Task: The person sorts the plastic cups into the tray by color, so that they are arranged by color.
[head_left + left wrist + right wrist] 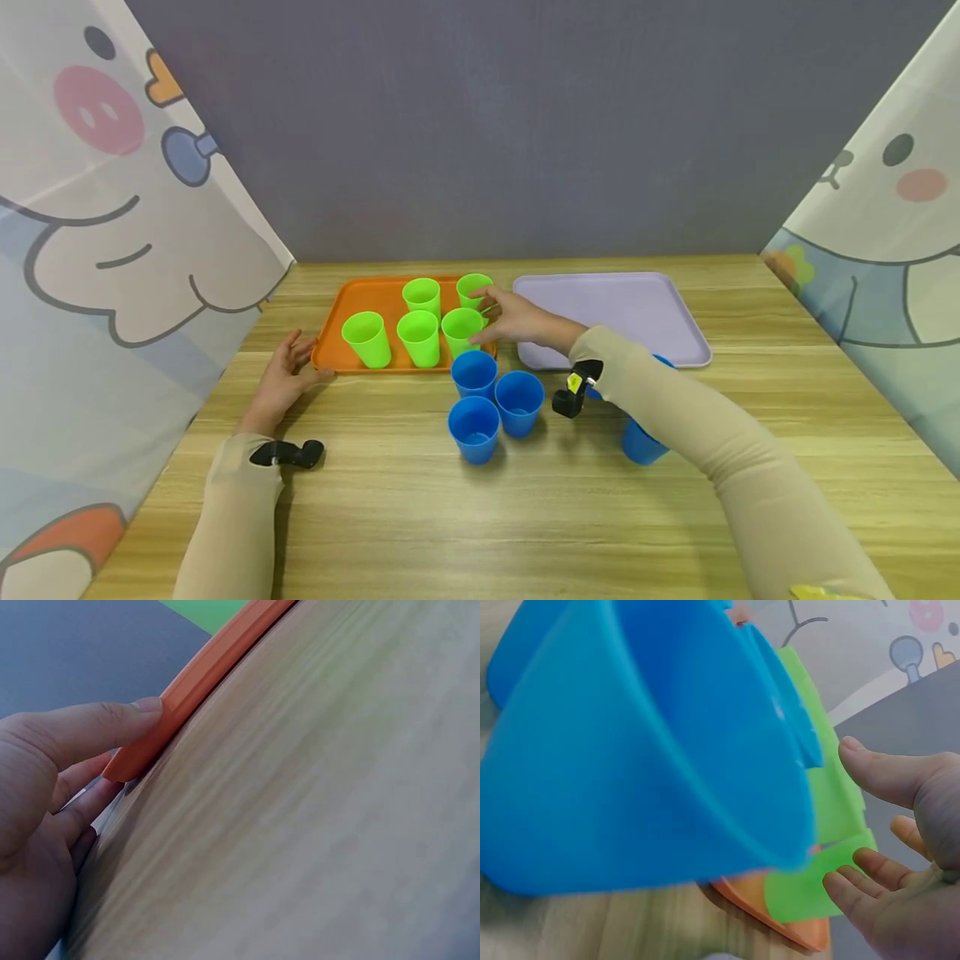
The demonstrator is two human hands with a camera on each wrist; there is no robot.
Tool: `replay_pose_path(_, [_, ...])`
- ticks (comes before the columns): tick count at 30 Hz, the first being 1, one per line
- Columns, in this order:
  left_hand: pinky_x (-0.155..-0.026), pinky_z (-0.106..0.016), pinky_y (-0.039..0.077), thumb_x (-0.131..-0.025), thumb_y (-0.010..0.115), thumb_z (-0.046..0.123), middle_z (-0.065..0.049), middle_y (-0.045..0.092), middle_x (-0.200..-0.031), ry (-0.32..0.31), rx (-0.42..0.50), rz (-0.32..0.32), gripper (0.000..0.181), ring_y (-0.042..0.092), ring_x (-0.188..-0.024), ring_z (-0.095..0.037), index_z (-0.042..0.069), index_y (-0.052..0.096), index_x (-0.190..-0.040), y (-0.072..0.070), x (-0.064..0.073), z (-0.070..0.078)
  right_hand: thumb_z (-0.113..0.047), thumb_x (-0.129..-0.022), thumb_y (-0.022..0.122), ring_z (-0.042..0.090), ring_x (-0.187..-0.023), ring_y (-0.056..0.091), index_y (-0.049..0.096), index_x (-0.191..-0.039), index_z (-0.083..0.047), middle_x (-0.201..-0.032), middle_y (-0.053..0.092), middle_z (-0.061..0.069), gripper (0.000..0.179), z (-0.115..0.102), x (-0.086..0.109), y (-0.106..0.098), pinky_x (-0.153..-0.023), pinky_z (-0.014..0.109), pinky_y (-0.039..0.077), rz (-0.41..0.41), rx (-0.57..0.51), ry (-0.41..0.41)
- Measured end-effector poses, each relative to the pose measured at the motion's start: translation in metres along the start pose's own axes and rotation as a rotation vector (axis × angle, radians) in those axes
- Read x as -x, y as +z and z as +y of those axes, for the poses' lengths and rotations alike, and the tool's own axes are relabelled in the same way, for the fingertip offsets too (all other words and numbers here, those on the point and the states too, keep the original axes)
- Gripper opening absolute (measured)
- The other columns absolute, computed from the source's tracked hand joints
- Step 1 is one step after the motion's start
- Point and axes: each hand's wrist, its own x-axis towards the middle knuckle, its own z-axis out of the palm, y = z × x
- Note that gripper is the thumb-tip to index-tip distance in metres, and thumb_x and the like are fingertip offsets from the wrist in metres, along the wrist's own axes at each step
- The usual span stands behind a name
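My left hand [279,381] is at the near left corner of an orange tray [360,292]. In the left wrist view its thumb presses the tray's rim [202,671] while the fingers curl about the corner, pinching it. Several lime green cups stand upright on the tray. My right hand [517,318] reaches over the tray's right side, beside the near right green cup [461,327] and the far right one [471,285]. Its thumb and fingers are spread in the right wrist view, with nothing gripped; contact with a cup is unclear.
Three blue cups [519,400] stand grouped on the wooden table [420,517] in front of the orange tray. More blue cups [642,443] are partly hidden beneath the right forearm. A lilac tray [600,304] lies right of the orange one. A grey panel [480,133] rises behind.
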Motion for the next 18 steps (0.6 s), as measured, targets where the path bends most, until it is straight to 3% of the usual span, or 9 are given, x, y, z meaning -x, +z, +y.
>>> replay_pose_path(9, [-0.112, -0.031, 0.035, -0.093, 0.067, 0.001, -0.029, 0.022, -0.158, -0.031, 0.003, 0.007, 0.097, 0.028, -0.142, -0.046, 0.0, -0.005, -0.157, -0.005, -0.005, 0.005, -0.009, -0.086, 0.078, 0.043, -0.135, 0.04, 0.034, -0.15, -0.003, -0.143, 0.043, 0.023, 0.078, 0.0, 0.032, -0.038, -0.105, 0.052, 0.043, 0.017, -0.065, -0.069])
replay_pose_path(10, [-0.113, -0.033, 0.035, -0.093, 0.067, 0.002, -0.029, 0.022, -0.158, -0.033, 0.008, 0.011, 0.097, 0.028, -0.141, -0.046, 0.0, -0.005, -0.158, -0.006, -0.005, 0.007, -0.007, -0.087, 0.077, 0.043, -0.135, 0.04, 0.033, -0.151, -0.002, -0.143, 0.042, 0.024, 0.078, 0.001, 0.036, -0.043, -0.106, 0.052, 0.043, 0.026, -0.071, -0.072])
replay_pose_path(18, [-0.087, -0.009, 0.043, -0.095, 0.065, 0.005, -0.028, 0.024, -0.157, 0.0, -0.001, 0.101, 0.092, 0.032, -0.14, -0.041, 0.003, -0.001, -0.159, -0.009, 0.0, 0.036, -0.003, -0.091, 0.071, 0.042, -0.137, 0.038, 0.026, -0.153, -0.001, -0.144, 0.039, 0.025, 0.077, 0.015, 0.07, -0.083, -0.11, 0.054, 0.037, 0.073, -0.072, -0.061])
